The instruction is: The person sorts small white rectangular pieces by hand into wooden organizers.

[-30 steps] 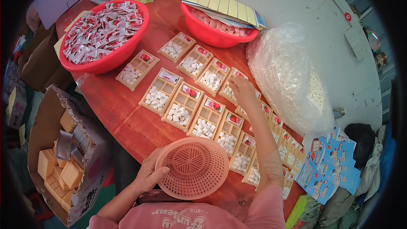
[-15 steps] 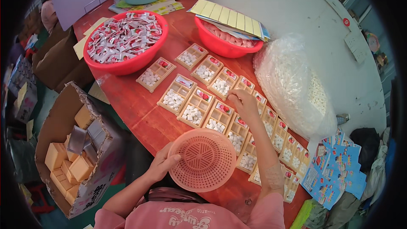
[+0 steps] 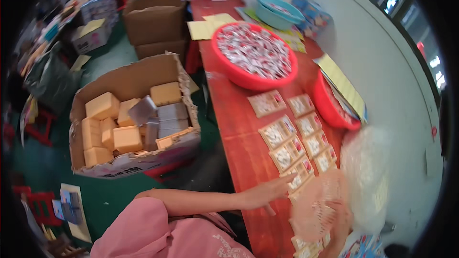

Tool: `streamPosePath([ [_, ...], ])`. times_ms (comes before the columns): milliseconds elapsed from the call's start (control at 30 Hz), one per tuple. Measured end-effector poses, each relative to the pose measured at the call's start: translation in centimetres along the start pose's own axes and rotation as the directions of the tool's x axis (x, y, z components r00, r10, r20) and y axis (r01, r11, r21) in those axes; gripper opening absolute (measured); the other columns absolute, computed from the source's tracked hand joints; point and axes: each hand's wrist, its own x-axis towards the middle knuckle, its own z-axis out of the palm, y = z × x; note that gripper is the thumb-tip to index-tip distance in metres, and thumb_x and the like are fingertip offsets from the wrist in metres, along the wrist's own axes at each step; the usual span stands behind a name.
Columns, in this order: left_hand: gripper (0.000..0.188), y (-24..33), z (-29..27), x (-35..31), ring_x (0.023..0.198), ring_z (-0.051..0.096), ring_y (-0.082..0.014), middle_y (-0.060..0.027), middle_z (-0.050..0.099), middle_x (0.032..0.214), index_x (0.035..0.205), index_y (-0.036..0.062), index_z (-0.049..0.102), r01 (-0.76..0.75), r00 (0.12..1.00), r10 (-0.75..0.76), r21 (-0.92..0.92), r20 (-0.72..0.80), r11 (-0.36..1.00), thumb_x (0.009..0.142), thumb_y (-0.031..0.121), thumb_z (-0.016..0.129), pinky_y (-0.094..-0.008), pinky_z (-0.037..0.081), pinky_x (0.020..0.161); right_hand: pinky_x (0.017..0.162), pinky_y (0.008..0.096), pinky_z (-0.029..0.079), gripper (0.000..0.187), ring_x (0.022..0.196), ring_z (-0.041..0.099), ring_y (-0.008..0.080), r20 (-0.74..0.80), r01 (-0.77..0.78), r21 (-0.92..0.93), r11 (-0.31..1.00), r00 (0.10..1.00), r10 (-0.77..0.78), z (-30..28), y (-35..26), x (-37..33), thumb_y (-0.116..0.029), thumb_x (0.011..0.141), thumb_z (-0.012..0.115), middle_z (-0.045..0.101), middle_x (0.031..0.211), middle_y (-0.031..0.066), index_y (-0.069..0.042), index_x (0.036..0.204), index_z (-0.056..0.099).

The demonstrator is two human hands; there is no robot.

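My left hand (image 3: 265,193) reaches across the table with fingers stretched out and thumb apart, holding nothing. Its fingertips are near the divided trays (image 3: 285,155), whose compartments hold white cube-shaped pieces and red-and-white sachets. To its right is a pink perforated plastic basket (image 3: 315,208), tilted and smeared by motion. My right hand (image 3: 340,217) is at the basket's right side and grips it; its fingers are blurred and partly lost against the pink plastic. The basket covers some of the trays.
A red basin (image 3: 222,69) full of sachets stands farther back, and another red basin (image 3: 330,107) has yellow sheets over it. A clear bag (image 3: 366,177) lies along the wall. Left of the table, a cardboard box (image 3: 79,138) holds orange containers and clear plastic pieces.
The view has swung left. The basket has passed from my left hand to my right hand and moved right. My left hand has let go and now stretches over the table.
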Motion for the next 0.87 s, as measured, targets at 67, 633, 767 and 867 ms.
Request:
streamPosePath([
  [67,0.078,0.8,-1.8,-2.0,0.128,0.039,-0.0246,-0.0098,0.022,0.150,0.149,0.0142,0.007,-0.068,0.996,0.054,0.236,0.065,0.969,0.092,0.051,0.046,-0.0339,0.054,0.080,0.055,0.0240,0.045,0.016,0.066,0.052,0.0105,-0.128,-0.096,0.452,0.887,0.977,0.171,-3.8,3.5,2.0,-0.015,0.091,0.052,0.057,0.080,0.0035,-0.002,0.098,0.058],
  [633,0.038,11.0,-31.9,-22.4,0.084,0.064,-0.0218,-0.0142,0.064,0.097,0.111,0.0041,0.061,0.802,0.279,0.659,0.547,-0.698,0.240,0.083,0.030,0.065,-0.0336,0.053,0.068,0.076,0.0312,0.046,0.045,0.088,0.053,0.0184,-0.098,-0.054,0.535,0.843,0.987,0.125,7.0,-0.3,4.0,-0.021,0.090,0.056,0.052,0.121,0.0173,0.004,0.126,0.045],
  [767,0.039,9.2,-36.6,-22.7,0.100,0.061,-0.0310,-0.0154,0.061,0.116,0.106,0.0071,0.065,0.963,0.268,0.503,0.243,-0.822,-0.116,0.078,0.035,0.070,-0.0381,0.051,0.084,0.062,0.0301,0.048,0.035,0.078,0.058,0.0169,0.152,-0.152,0.401,0.903,0.984,0.099,14.4,-0.2,-1.2,-0.019,0.090,0.058,0.055,0.108,0.0141,0.001,0.118,0.049],
  [867,0.042,9.3,-37.8,-21.7,0.115,0.055,-0.0329,-0.0143,0.057,0.124,0.109,0.0099,0.064,0.983,0.128,0.263,0.157,-0.956,0.091,0.078,0.037,0.070,-0.0400,0.048,0.091,0.055,0.0295,0.052,0.033,0.071,0.063,0.0159,0.263,-0.140,0.400,0.906,0.964,0.033,17.6,-0.1,-3.2,-0.030,0.089,0.061,0.065,0.091,0.0084,-0.005,0.111,0.057],
])
